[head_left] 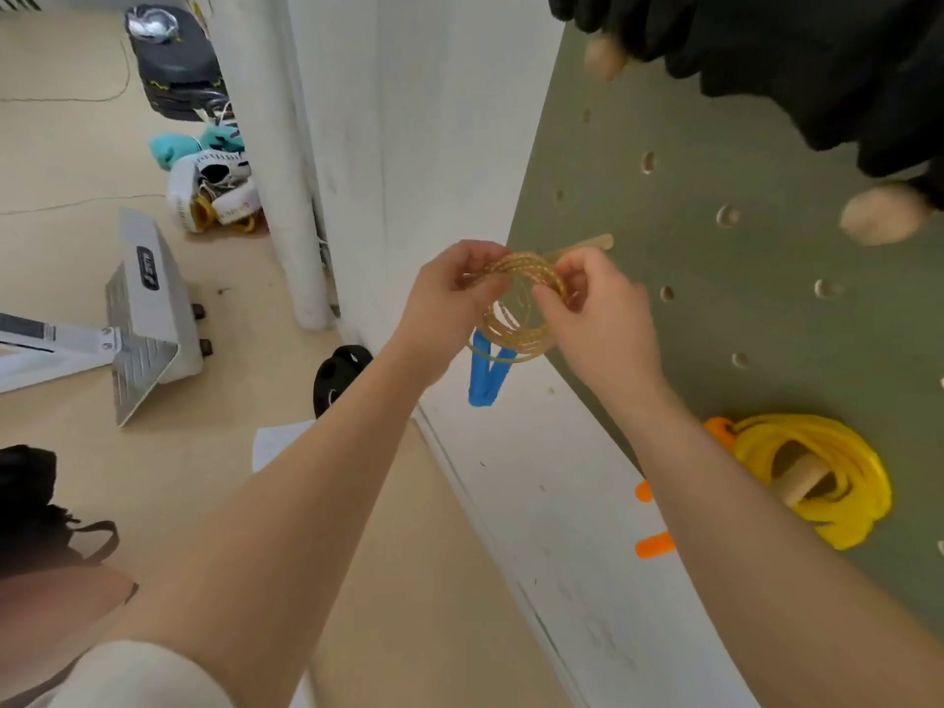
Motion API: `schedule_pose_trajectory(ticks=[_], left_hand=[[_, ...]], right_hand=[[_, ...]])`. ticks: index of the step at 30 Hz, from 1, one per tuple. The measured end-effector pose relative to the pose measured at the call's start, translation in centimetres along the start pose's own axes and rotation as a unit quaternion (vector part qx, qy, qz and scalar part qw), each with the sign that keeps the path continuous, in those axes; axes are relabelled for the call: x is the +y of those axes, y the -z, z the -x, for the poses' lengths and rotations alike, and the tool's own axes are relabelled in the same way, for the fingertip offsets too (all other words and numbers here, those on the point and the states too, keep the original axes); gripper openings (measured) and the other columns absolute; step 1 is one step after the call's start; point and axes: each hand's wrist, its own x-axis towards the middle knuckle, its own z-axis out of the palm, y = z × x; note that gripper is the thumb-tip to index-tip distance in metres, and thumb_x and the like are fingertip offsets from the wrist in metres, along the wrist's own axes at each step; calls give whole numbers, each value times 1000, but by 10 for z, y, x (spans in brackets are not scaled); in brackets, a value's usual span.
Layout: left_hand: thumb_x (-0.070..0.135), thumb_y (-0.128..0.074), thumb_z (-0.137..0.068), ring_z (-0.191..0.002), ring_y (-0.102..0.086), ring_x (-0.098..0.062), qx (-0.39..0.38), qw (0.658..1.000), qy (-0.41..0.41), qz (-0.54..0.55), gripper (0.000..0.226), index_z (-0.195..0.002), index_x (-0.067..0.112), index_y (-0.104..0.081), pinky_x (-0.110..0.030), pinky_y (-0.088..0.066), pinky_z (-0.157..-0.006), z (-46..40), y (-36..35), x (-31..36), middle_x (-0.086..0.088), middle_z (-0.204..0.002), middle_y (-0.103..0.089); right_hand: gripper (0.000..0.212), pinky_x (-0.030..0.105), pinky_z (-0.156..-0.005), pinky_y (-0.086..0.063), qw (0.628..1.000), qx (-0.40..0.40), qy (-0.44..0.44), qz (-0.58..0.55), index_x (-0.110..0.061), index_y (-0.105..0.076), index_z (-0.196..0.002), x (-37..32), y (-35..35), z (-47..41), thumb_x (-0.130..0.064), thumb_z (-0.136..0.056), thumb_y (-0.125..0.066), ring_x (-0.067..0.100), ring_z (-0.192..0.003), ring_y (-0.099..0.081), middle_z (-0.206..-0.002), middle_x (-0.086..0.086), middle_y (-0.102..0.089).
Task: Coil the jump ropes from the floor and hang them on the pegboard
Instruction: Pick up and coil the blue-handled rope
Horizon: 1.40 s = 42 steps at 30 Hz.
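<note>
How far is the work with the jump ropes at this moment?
Done: a yellow rope already hangs coiled on a peg of the pegboard. In hand: the left hand and right hand hold a coiled speckled rope with blue handles near a wooden peg. Left: hanging it.

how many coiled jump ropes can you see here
2: a tan rope with blue handles held by the left hand and right hand at the pegboard, and a yellow rope hung on a peg lower right. Others may be out of view.

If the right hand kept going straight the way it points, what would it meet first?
Probably the wooden peg on the pegboard, just beyond the coiled rope that the right hand grips; depth is unclear.
</note>
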Motion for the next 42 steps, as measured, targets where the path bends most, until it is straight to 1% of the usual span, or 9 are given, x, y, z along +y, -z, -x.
schedule_pose_trajectory(ticks=[10,15,18,22,27,31,34,36,42], left_hand=[[2,-57,-88,-69,-62,1,-146,989,-1,-22,18,-99,13,-64,-12,-50,-64,-78,-10,-8,5,-85,-66],[13,-65,-84,-97,-62,-18,-206,960,36,-186,19,-103,14,-69,-32,-49,-93,-109,-36,-2,-2,-103,-69],[12,-61,-84,-98,-63,-22,-203,947,22,-247,22,-105,13,-68,-36,-50,-91,-111,-44,6,-7,-105,-68],[17,-62,-86,-81,-59,-18,-214,952,21,-218,12,-98,15,-65,-30,-50,-80,-105,-31,7,-6,-94,-66],[15,-56,-90,-83,-58,-15,-230,962,34,-146,9,-91,20,-63,-27,-47,-80,-84,-4,-12,1,-87,-65],[15,-49,-95,-71,-58,-6,-212,976,48,-31,12,-86,20,-55,-21,-45,-71,-66,13,-17,7,-75,-62],[22,-48,-96,-65,-60,2,-228,972,32,-42,8,-91,22,-53,-14,-46,-62,-59,14,-7,12,-75,-62],[27,-47,-97,-72,-59,-2,-237,966,15,-99,4,-95,26,-51,-16,-45,-64,-58,9,-1,9,-83,-61],[22,-48,-96,-94,-59,-19,-252,960,19,-120,28,-123,21,-39,-27,-49,-79,-64,-10,5,-7,-107,-59]], right_hand=[[13,31,-60,-37,987,80,-78,112,-18,-47,-102,8,-18,-35,-25,-93,-51,16,-78,-48,-96,-1,-58],[18,33,-64,-39,982,102,-103,120,-16,-43,-108,20,-17,-43,-20,-92,-50,16,-79,-45,-112,2,-53],[21,28,-65,-35,990,94,-85,58,-14,-44,-108,19,-17,-39,-19,-90,-54,13,-80,-44,-108,0,-51],[14,28,-67,-38,991,87,-96,-23,-19,-42,-98,19,-16,-33,-15,-90,-52,16,-85,-52,-95,-2,-55],[17,26,-66,-43,994,37,-89,-57,-14,-48,-105,9,-20,-26,-13,-89,-52,13,-76,-53,-79,-14,-51],[17,44,-69,-53,993,32,-76,-87,-18,-44,-101,-5,-22,-20,-14,-88,-53,17,-71,-55,-78,-15,-50],[24,37,-70,-52,990,28,-67,-118,-24,-43,-104,-12,-22,-14,-23,-86,-59,15,-79,-57,-84,-15,-52],[38,25,-71,-47,994,12,-60,-88,-23,-46,-114,-13,-22,-13,-30,-82,-66,12,-90,-57,-92,-11,-56],[37,36,-67,-46,989,51,-81,116,-16,-50,-109,-5,-17,-25,-37,-82,-63,21,-89,-55,-106,2,-57]])
